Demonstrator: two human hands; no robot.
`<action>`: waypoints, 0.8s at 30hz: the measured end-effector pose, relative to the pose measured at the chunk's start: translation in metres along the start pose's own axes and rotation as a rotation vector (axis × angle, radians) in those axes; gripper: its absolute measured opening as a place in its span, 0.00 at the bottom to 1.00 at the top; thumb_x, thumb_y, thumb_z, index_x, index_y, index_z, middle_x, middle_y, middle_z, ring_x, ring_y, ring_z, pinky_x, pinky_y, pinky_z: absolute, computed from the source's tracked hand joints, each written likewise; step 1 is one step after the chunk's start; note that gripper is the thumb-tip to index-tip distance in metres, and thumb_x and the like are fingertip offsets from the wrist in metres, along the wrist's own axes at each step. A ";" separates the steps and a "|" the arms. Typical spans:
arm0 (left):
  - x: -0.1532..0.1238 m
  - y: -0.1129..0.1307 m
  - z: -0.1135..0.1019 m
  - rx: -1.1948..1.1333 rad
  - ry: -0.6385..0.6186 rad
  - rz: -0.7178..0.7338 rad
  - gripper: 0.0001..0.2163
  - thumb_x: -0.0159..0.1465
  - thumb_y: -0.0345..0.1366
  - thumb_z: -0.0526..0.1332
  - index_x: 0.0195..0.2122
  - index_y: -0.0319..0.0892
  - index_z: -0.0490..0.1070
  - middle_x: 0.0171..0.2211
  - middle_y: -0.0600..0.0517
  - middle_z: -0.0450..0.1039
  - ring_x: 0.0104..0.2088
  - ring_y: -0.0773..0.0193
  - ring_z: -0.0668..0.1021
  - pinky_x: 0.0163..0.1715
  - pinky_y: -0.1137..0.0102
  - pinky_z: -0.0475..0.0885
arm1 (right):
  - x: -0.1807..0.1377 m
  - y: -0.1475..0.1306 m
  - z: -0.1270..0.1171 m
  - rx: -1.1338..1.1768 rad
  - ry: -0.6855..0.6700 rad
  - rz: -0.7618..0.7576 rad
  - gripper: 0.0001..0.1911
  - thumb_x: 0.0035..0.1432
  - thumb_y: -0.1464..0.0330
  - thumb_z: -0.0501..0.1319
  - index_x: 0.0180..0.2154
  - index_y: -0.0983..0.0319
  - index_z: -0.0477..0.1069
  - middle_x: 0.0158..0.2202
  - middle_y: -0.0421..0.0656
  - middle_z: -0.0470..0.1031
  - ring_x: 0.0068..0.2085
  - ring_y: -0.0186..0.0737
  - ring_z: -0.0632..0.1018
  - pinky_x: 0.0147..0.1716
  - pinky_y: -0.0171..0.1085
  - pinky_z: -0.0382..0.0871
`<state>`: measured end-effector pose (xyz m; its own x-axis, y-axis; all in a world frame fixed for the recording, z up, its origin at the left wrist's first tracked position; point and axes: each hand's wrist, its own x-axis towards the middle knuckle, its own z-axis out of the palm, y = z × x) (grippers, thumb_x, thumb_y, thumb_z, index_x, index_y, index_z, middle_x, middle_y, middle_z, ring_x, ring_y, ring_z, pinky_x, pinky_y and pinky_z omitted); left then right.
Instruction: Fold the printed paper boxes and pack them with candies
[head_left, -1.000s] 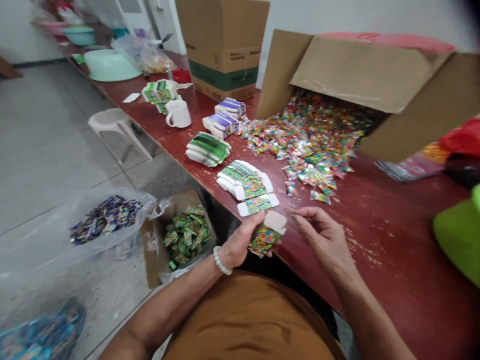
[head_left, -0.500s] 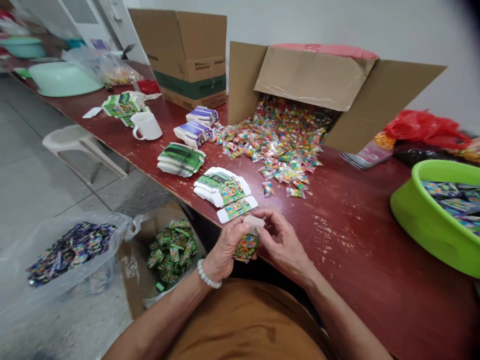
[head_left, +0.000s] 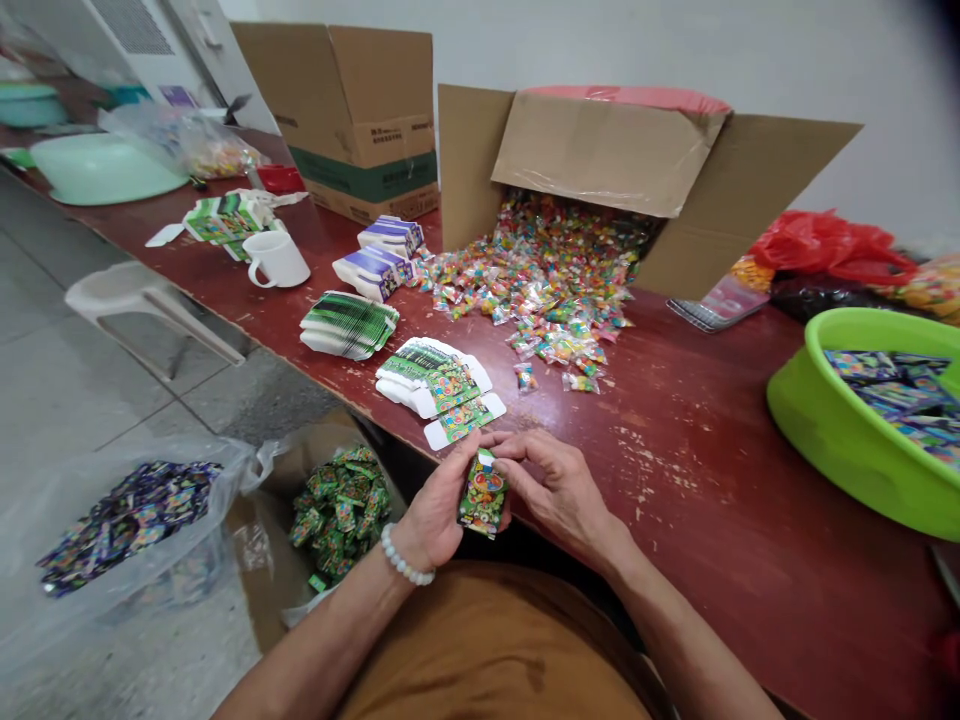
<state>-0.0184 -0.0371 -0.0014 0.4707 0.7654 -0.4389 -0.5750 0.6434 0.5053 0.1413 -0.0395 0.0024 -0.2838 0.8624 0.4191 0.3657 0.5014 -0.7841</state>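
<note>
My left hand [head_left: 436,505], with a beaded bracelet on its wrist, grips a small green printed candy box [head_left: 482,495] at the table's front edge. My right hand [head_left: 559,483] has its thumb and fingers at the box's upper end, pressing by the top flap. Just beyond my hands lies a fanned stack of flat green cartons [head_left: 439,380]. Behind that, another stack of green cartons [head_left: 350,325] rests on its side. Wrapped candies [head_left: 551,270] spill from a tipped cardboard box [head_left: 600,150] onto the red table [head_left: 697,450].
A lime-green basin [head_left: 847,440] of packets stands at right. Purple cartons [head_left: 375,270] and a white mug [head_left: 277,258] sit at back left. Below the table edge, a box of filled green boxes [head_left: 349,510] and a plastic bag [head_left: 240,480] of purple packets stand beside a white stool [head_left: 142,290].
The white top flap that stood up from the green box is now folded down, and the printed front shows more fully. My view has shifted slightly to the right.
</note>
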 end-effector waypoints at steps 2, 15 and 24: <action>-0.001 0.000 0.003 0.046 0.046 0.018 0.16 0.69 0.44 0.54 0.47 0.38 0.74 0.29 0.48 0.78 0.18 0.66 0.77 0.16 0.73 0.74 | 0.003 0.000 0.001 -0.017 0.009 0.004 0.04 0.61 0.70 0.62 0.37 0.59 0.76 0.40 0.44 0.82 0.42 0.41 0.81 0.45 0.40 0.73; 0.004 0.000 -0.001 -0.030 0.107 -0.047 0.08 0.65 0.38 0.59 0.38 0.39 0.73 0.23 0.52 0.76 0.16 0.63 0.77 0.16 0.69 0.75 | 0.006 -0.006 -0.002 0.097 -0.115 0.118 0.08 0.64 0.66 0.58 0.36 0.60 0.74 0.38 0.43 0.79 0.40 0.38 0.78 0.43 0.38 0.71; 0.010 0.007 0.002 -0.114 0.135 -0.055 0.16 0.71 0.43 0.51 0.42 0.37 0.74 0.25 0.50 0.79 0.22 0.61 0.80 0.29 0.64 0.79 | -0.013 -0.004 0.014 -0.331 -0.218 0.017 0.43 0.43 0.66 0.69 0.60 0.61 0.55 0.61 0.54 0.60 0.59 0.55 0.64 0.55 0.52 0.63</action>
<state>-0.0168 -0.0248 -0.0009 0.4141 0.7151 -0.5632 -0.6267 0.6727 0.3933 0.1312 -0.0537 -0.0069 -0.4440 0.8536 0.2726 0.6275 0.5133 -0.5854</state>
